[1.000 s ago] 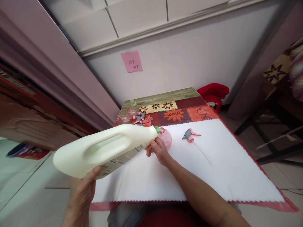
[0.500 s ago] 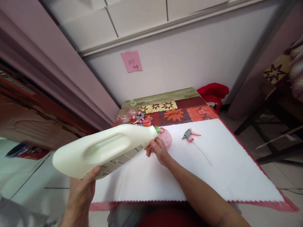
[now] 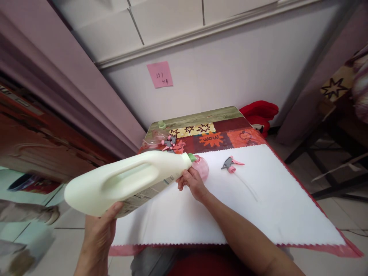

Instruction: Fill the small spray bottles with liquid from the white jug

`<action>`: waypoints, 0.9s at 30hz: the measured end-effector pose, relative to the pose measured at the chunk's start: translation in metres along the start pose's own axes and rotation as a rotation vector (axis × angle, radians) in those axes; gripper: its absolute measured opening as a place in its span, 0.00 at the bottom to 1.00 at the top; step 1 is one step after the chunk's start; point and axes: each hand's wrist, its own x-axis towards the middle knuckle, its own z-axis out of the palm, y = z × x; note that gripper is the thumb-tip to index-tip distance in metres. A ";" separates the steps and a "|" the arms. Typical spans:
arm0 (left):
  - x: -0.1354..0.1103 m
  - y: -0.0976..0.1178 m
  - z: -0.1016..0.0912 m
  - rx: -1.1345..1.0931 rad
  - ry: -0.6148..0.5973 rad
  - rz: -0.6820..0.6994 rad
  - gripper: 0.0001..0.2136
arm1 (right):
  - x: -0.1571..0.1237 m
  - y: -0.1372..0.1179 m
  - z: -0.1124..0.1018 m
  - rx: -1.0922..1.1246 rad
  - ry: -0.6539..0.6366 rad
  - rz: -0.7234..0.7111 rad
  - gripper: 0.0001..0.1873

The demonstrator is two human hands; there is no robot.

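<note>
A large pale-green jug [image 3: 86, 188] with a moulded handle lies tilted nearly on its side over the table, its green spout [image 3: 191, 157] at the mouth of a round, see-through pink bottle [image 3: 202, 167]. My left hand [image 3: 100, 228] is closed around the jug's underside near the base, thumb on the label. Under the jug's neck, my right hand [image 3: 193, 183] has curled fingers, with thumb and forefinger against the neck. The bottle is partly hidden behind this hand. Whether liquid flows I cannot tell. To the right lies a grey-and-pink spray head [image 3: 229, 165] with its clear tube.
The white mat [image 3: 244, 226] covers the table's near part. More spray heads [image 3: 169, 142], clear pink bottles [image 3: 153, 140] and a green cap [image 3: 161, 125] sit at the back left. A pink note [image 3: 160, 74] hangs on the wall. A person's leg [image 3: 25, 211] shows at left.
Both hands, the jug and the pink bottle hold practically the same position. On the floor at left, a person's legs and feet have come further into view.
</note>
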 end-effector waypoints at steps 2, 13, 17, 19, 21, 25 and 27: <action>0.000 0.001 0.001 0.000 -0.005 -0.009 0.33 | 0.000 0.000 0.000 -0.001 0.000 0.003 0.27; 0.002 -0.001 -0.001 -0.027 0.005 -0.012 0.34 | 0.000 0.003 0.000 0.003 0.008 0.003 0.28; 0.003 0.000 -0.001 -0.041 0.003 -0.011 0.34 | 0.001 0.004 -0.001 0.011 0.011 -0.001 0.28; 0.002 0.001 0.000 -0.038 0.001 -0.006 0.33 | 0.001 0.004 0.000 0.011 0.012 0.002 0.28; 0.002 0.002 0.001 -0.038 -0.010 -0.003 0.33 | 0.001 0.003 0.000 0.010 0.011 0.002 0.28; 0.001 0.002 0.001 -0.037 -0.011 0.004 0.34 | 0.000 0.002 0.000 0.008 0.007 -0.001 0.28; 0.001 0.001 0.001 -0.027 -0.001 0.007 0.35 | 0.000 0.002 0.000 0.006 0.003 0.002 0.28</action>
